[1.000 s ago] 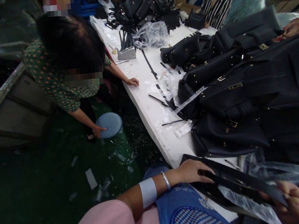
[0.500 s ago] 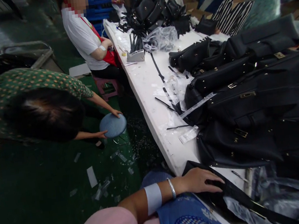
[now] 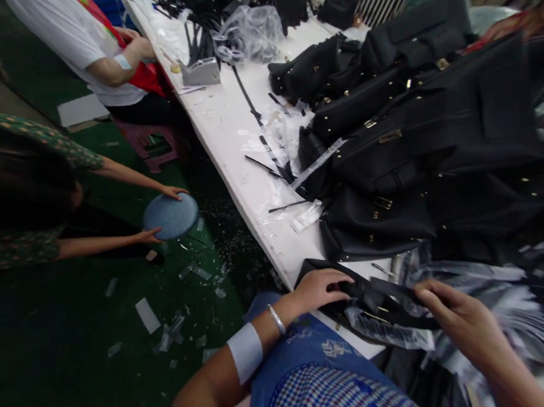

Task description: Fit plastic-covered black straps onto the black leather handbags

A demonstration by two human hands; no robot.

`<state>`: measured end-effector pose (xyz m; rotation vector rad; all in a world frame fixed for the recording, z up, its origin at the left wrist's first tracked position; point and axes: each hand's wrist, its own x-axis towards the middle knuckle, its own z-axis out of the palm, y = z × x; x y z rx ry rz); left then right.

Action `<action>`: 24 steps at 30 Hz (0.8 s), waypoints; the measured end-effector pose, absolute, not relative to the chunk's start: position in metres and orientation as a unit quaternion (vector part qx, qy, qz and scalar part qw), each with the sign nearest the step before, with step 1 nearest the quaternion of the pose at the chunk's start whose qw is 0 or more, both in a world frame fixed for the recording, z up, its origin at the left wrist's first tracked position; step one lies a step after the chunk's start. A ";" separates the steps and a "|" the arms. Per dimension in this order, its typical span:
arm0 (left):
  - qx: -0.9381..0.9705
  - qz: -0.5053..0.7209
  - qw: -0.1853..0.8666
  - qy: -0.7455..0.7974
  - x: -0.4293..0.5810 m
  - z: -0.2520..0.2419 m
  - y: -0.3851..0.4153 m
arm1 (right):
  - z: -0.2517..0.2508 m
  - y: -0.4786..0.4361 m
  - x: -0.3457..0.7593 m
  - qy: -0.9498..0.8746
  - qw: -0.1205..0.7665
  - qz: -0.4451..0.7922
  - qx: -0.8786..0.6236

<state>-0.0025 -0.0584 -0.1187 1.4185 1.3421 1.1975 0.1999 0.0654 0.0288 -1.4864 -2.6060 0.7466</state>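
Note:
A black bag [image 3: 335, 313] lies at the near table edge, in front of my lap, with its opening facing up and clear plastic film [image 3: 392, 328] along it. My left hand [image 3: 320, 289], a silver bangle on its wrist, has bent fingers hooked on the bag's left end. At the other end, my right hand [image 3: 450, 304] pinches the bag's upper edge between thumb and fingers. Part of the left fingertips is hidden inside the opening. A small pen-like tool [image 3: 382, 269] lies just beyond the bag.
Many black bags with gold fittings [image 3: 383, 203] are piled along the white table [image 3: 225, 130]. A grey tape dispenser [image 3: 200, 73] stands farther off. To the left, a person in green bends over a blue stool [image 3: 171, 215]; another sits near the table. Scraps litter the floor.
My right hand has come into view and grips the bag's right side. My left hand stays at the bag. The view has shifted right and down, and the bag's opening shows more.

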 end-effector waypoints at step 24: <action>0.542 0.446 0.407 0.585 0.002 -0.120 -0.052 | 0.007 0.036 0.162 -0.871 -0.218 0.100 -0.429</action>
